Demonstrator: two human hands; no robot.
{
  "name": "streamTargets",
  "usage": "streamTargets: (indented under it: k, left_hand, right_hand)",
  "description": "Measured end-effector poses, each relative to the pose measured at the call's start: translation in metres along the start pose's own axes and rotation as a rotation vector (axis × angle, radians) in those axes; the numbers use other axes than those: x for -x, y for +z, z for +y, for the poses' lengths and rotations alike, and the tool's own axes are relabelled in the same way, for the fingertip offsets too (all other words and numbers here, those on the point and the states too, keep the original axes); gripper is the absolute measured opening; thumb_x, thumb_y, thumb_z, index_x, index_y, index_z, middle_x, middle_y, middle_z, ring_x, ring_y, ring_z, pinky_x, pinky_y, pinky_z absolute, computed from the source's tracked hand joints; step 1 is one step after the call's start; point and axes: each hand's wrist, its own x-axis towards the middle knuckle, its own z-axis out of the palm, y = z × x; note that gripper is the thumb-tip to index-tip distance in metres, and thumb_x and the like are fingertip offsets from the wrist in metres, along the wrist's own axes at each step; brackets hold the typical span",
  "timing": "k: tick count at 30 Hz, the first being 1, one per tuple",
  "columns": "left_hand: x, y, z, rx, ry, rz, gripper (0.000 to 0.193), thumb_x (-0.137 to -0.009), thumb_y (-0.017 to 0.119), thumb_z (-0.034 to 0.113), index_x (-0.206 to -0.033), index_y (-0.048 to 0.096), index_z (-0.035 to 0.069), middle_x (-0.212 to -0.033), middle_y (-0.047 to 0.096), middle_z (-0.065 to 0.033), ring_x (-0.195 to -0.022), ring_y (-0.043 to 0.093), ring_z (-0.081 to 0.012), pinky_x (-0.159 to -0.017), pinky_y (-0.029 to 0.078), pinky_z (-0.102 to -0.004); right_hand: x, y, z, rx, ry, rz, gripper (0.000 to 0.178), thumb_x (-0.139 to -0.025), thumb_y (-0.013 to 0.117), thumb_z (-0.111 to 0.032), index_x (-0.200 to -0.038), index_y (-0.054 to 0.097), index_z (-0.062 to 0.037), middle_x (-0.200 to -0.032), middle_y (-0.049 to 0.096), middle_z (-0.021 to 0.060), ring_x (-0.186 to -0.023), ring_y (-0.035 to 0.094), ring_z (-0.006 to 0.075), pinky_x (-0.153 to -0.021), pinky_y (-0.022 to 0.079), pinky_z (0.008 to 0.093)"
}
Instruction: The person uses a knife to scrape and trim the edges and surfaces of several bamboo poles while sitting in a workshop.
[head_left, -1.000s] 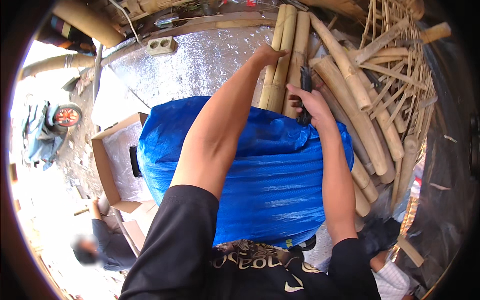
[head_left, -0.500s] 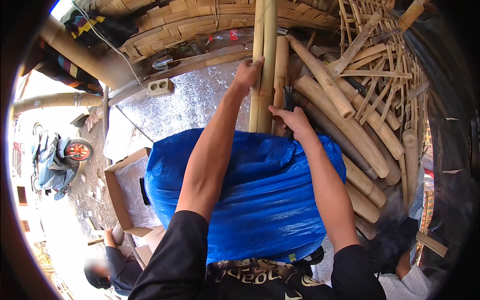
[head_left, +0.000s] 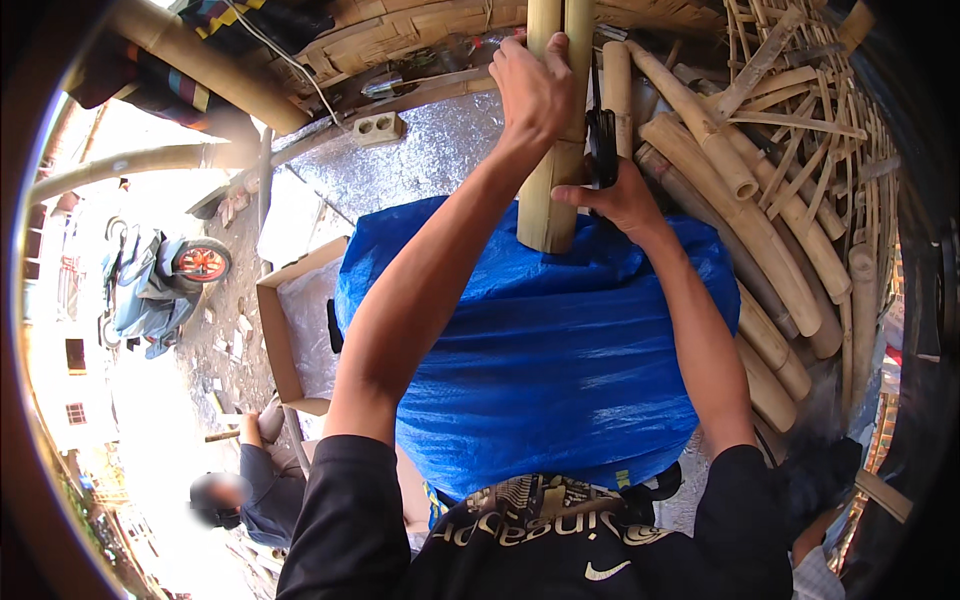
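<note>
A thick, pale bamboo pole [head_left: 548, 212] stands lengthwise in front of me, a long split line along it. Its near end rests on the blue plastic sheet [head_left: 560, 370] spread over my lap. My left hand [head_left: 533, 92] is wrapped round the pole from its left side, far up. Close to the pole's right side, my right hand [head_left: 622, 200] is closed round a black-handled tool [head_left: 602, 140] with a thin dark shaft or blade pointing away from me; its exact kind is unclear. The right thumb reaches across toward the bamboo.
Several bamboo poles [head_left: 720, 210] lie piled at the right, beside a lattice of bamboo strips [head_left: 800, 110]. A cardboard box [head_left: 285, 345] is at the left, a hollow block [head_left: 379, 129] beyond it. A motorbike [head_left: 165, 280] and another person [head_left: 265, 480] are further left; someone else is at lower right.
The bamboo's near end now lies over the blue sheet. My left hand has moved farther up and turned over the pole. The black tool has risen along the pole's right side.
</note>
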Motion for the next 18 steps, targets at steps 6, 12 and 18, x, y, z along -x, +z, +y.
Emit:
streamTargets:
  k: [6,12,18]
  left_hand:
    - [0.000,-0.002,-0.018,-0.041,0.007,0.003,0.049,-0.102,0.055,0.037,-0.113,0.061,-0.010,-0.111,0.061,-0.0344,-0.105,0.058,-0.0494,-0.096,0.046,-0.0517]
    - [-0.002,0.001,-0.024,-0.012,0.053,0.003,0.049,-0.103,0.052,0.036,-0.101,0.064,-0.011,-0.093,0.067,-0.0322,-0.092,0.064,-0.0495,-0.085,0.049,-0.0535]
    - [-0.004,-0.004,-0.027,0.017,0.024,0.146,0.045,-0.104,0.052,0.035,-0.109,0.061,-0.009,-0.097,0.067,-0.0334,-0.096,0.065,-0.0488,-0.085,0.050,-0.0505]
  right_hand:
    - [0.000,0.006,0.003,-0.076,-0.005,0.015,0.059,-0.069,0.095,-0.029,-0.113,0.067,0.0007,-0.101,0.069,0.0045,-0.091,0.064,0.0128,-0.080,0.053,0.0283]
    - [-0.002,0.000,0.009,-0.119,-0.092,0.049,0.060,-0.068,0.096,-0.026,-0.112,0.064,-0.0010,-0.099,0.067,0.0024,-0.089,0.062,0.0118,-0.079,0.053,0.0290]
    - [-0.010,0.001,0.035,0.212,-0.126,0.293,0.054,-0.064,0.098,-0.037,-0.085,0.060,-0.0057,-0.078,0.060,-0.0028,-0.072,0.053,0.0090,-0.066,0.049,0.0294]
